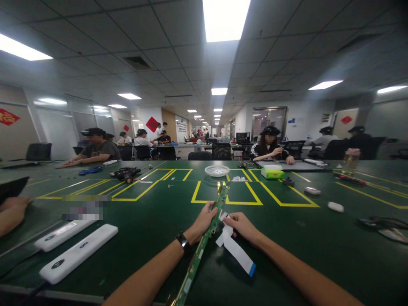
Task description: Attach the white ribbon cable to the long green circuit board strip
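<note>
A long, narrow green circuit board [201, 250] slants up from the bottom edge toward the middle of the table. My left hand [203, 222] is closed around the board's upper part, with a dark watch on that wrist. Just right of the board, my right hand [241, 225] pinches a white flat ribbon cable [237, 251] close to the board's edge. The cable is folded near my fingers, and its blue-tipped end hangs toward the lower right. Whether the cable's upper end sits in a connector on the board I cannot tell.
Two white power strips [79, 253] lie at the left on the green table [287, 255]. A white woven basket [217, 171] stands ahead, near a green-and-white tissue pack [272, 173]. White mouse-like objects [335, 207] and dark cables [382, 223] are at the right. Other people sit around the table.
</note>
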A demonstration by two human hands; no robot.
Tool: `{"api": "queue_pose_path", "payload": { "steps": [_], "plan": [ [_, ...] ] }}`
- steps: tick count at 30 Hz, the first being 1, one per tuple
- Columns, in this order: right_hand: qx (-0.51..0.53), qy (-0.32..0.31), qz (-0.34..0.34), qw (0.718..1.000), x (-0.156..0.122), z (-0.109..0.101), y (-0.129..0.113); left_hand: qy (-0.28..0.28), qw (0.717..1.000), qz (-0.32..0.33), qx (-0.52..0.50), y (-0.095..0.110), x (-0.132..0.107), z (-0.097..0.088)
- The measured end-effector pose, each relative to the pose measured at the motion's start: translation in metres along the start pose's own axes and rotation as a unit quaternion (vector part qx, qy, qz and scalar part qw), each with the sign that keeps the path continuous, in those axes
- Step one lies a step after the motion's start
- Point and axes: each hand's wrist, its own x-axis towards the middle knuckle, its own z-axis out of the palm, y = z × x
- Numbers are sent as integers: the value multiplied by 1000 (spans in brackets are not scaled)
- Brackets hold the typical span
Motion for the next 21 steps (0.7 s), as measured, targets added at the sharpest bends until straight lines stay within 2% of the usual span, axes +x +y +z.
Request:
{"api": "queue_pose_path", "payload": {
  "steps": [8,21],
  "plan": [
    [20,4,9,1000,-3,2,-5,-4,1000,6,-5,-1,0,-1],
    [24,-8,-15,1000,-6,2,-8,-2,1000,16,-4,-10,4,-4]
  ]
}}
